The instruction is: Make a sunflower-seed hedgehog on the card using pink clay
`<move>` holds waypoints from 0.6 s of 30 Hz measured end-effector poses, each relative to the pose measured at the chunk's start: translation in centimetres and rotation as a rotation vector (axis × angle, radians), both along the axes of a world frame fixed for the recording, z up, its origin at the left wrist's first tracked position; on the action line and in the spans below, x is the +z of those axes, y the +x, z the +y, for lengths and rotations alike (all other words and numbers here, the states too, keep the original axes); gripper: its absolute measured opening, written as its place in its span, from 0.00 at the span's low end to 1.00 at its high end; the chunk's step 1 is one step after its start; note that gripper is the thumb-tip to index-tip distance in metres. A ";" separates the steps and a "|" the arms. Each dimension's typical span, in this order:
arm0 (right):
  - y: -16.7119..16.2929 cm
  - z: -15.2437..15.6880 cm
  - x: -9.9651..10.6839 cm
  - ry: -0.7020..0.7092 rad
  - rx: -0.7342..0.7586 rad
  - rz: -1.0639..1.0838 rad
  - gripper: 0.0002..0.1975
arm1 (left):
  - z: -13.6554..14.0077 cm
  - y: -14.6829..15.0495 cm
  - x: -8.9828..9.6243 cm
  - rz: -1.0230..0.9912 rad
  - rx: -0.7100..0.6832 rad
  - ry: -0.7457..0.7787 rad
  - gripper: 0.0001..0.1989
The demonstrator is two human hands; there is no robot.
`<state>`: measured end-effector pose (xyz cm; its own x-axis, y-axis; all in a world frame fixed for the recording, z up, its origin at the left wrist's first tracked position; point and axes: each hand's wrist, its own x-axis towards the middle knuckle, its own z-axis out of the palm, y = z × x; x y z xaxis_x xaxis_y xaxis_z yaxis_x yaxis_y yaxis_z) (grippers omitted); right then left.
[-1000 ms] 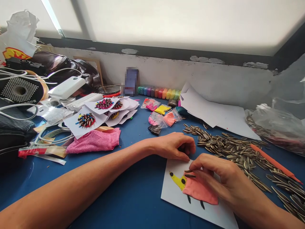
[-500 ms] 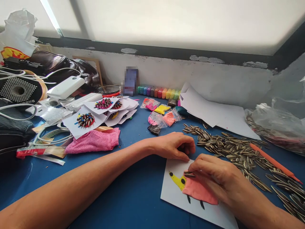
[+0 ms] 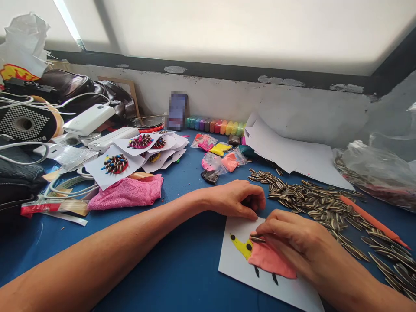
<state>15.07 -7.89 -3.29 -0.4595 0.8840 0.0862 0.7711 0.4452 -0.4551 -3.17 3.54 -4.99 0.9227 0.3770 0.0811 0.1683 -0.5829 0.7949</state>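
A sunflower seed [image 3: 257,238] is pinched between the thumb and fingers of my right hand [image 3: 300,240]. It lies low against the upper left of a flat pink clay patch [image 3: 271,259]; the fingers hide part of both. Left of the patch is a yellow clay snout shape [image 3: 239,248] with black dots, and thin black strips stick out below. All this is on a white card [image 3: 232,268]. At the card's top edge rests my left hand [image 3: 238,199], its fingers curled and thumb near the paper. Whatever its fingers enclose is hidden.
Loose sunflower seeds [image 3: 312,201] spread to the right, with an orange pen [image 3: 373,221] across them. Behind are paper sheets [image 3: 286,149], clay packets [image 3: 221,149] and a clear bag [image 3: 383,167]. Leftward lie a pink cloth [image 3: 128,191], seed-covered cards [image 3: 97,175] and cables.
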 end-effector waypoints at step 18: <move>4.0 3.5 -0.8 0.423 -0.171 -0.274 0.15 | -0.2 0.1 0.3 0.034 0.029 -0.043 0.09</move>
<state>19.10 -4.36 -4.10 -0.3677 0.8623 0.3481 0.9142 0.4038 -0.0348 -3.12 3.32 -4.69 0.9134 0.4057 0.0334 0.2113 -0.5428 0.8128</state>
